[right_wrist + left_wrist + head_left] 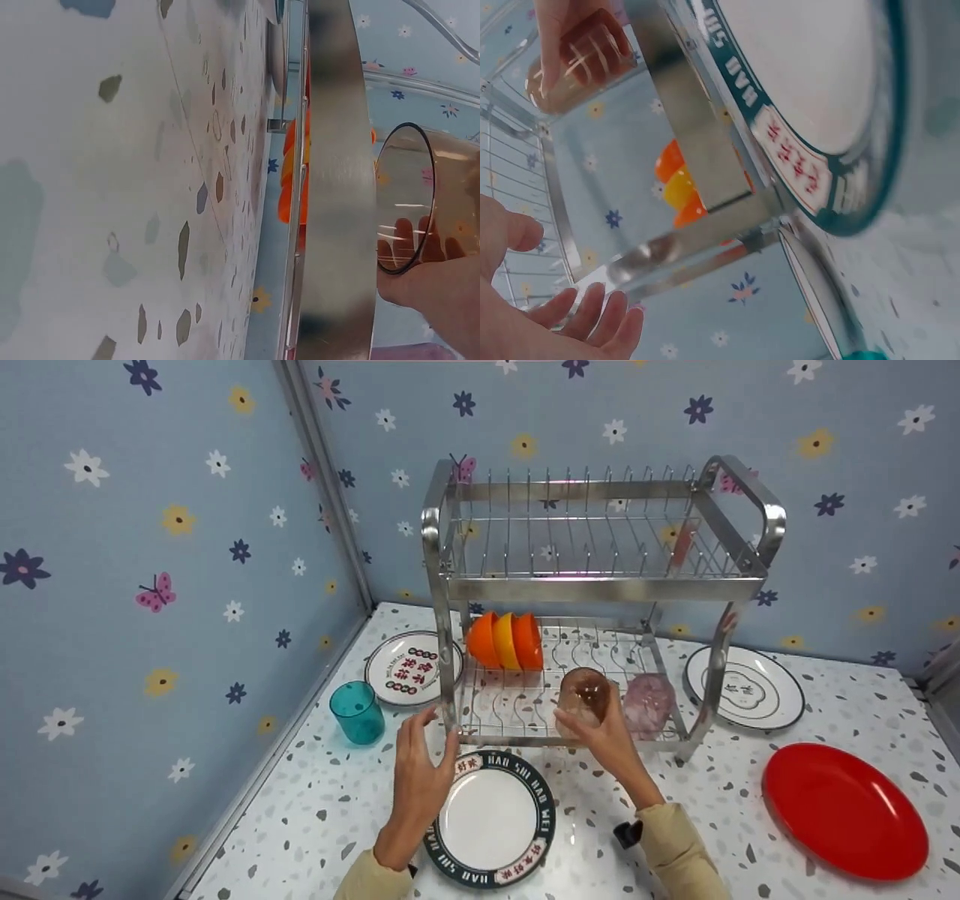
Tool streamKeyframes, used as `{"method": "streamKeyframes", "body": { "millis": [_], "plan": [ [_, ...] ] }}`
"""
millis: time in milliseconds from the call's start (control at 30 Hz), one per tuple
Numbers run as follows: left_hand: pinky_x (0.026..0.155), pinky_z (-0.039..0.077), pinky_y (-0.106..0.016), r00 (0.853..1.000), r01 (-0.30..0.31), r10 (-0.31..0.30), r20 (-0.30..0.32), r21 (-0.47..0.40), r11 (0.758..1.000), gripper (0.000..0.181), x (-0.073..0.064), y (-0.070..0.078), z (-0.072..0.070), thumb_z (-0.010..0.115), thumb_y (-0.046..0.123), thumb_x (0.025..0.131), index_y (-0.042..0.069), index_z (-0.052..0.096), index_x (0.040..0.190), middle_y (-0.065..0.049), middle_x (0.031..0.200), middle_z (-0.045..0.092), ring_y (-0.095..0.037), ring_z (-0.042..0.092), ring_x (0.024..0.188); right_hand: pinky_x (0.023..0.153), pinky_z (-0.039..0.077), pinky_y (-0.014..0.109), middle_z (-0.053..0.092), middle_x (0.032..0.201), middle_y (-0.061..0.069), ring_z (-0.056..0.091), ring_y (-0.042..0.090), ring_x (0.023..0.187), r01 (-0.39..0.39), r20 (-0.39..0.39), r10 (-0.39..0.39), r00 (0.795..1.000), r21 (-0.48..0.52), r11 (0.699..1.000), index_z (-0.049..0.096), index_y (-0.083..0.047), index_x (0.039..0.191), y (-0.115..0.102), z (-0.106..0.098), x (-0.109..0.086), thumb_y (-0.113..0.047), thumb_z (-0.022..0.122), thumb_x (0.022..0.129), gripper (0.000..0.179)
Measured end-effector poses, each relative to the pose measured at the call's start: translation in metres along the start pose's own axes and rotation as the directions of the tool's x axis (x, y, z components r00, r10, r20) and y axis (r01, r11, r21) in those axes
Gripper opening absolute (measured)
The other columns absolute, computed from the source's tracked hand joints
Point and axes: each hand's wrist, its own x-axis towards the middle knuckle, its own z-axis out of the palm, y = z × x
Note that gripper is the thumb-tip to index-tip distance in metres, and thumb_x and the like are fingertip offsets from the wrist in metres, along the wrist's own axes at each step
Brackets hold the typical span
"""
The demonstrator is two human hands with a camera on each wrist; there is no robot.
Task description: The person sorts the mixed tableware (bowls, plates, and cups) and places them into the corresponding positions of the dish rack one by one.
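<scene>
My right hand [609, 733] grips a brown see-through drinking glass [582, 694] at the front of the lower tier of a metal dish rack [600, 589]. In the right wrist view the fingers show through the glass [407, 199], whose dark rim faces left. Beside it on that tier sits a pink glass [649, 705]. My left hand [421, 772] holds nothing, its fingers spread near the rack's left front leg. Below it lies a white plate with a dark green lettered rim [489, 819]. Orange and yellow bowls [508, 642] stand on edge in the rack's lower left.
A teal cup [358, 714] and a white plate with red print [405, 669] are left of the rack. To the right lie a white plate with a dark edge [750, 690] and a red oval plate [846, 811]. Flowered walls [187, 585] close off the left and back.
</scene>
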Motion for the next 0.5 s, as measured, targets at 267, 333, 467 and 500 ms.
{"method": "streamKeyframes", "body": {
  "millis": [267,333,467,500],
  "plan": [
    [0.1,0.047,-0.051,0.992,0.101,-0.1,-0.083,0.009,0.995,0.04,-0.001,-0.018,-0.013,0.071,0.011,0.097,-0.005,0.055,0.131,-0.02,0.123,0.057,-0.035,0.054,0.119,0.12,0.029,0.047,0.044,0.15,0.027,0.04,0.037,0.144,-0.057,0.003,0.058,0.998,-0.036,0.998,0.028,-0.006,0.144,0.011,-0.003,0.007,-0.012,0.076,0.095,0.069],
    [0.099,0.046,-0.051,0.989,0.104,-0.103,-0.104,0.005,0.995,0.041,-0.001,-0.022,-0.015,0.071,0.01,0.097,-0.006,0.055,0.131,-0.021,0.123,0.056,-0.036,0.054,0.118,0.12,0.029,0.049,0.042,0.151,0.029,0.038,0.039,0.145,-0.059,0.0,0.059,0.998,-0.056,0.997,0.027,-0.005,0.144,0.011,-0.002,0.007,-0.012,0.074,0.096,0.068],
    [0.098,0.046,-0.051,0.982,0.131,-0.129,-0.137,0.003,0.991,0.041,-0.001,-0.03,-0.018,0.07,0.01,0.098,-0.007,0.053,0.132,-0.022,0.124,0.054,-0.036,0.053,0.12,0.119,0.03,0.051,0.043,0.145,0.031,0.039,0.041,0.142,-0.046,-0.003,0.046,0.999,-0.053,0.998,0.026,0.0,0.143,0.005,0.0,0.009,-0.007,0.073,0.096,0.067],
    [0.098,0.046,-0.051,0.98,0.143,-0.141,-0.143,-0.001,0.99,0.042,-0.001,-0.032,-0.019,0.07,0.01,0.098,-0.006,0.052,0.133,-0.023,0.125,0.053,-0.036,0.052,0.12,0.118,0.031,0.052,0.044,0.142,0.032,0.04,0.04,0.141,-0.04,-0.004,0.039,0.999,-0.047,0.998,0.026,0.003,0.143,0.0,0.001,0.008,-0.005,0.073,0.095,0.067]
  ]
}}
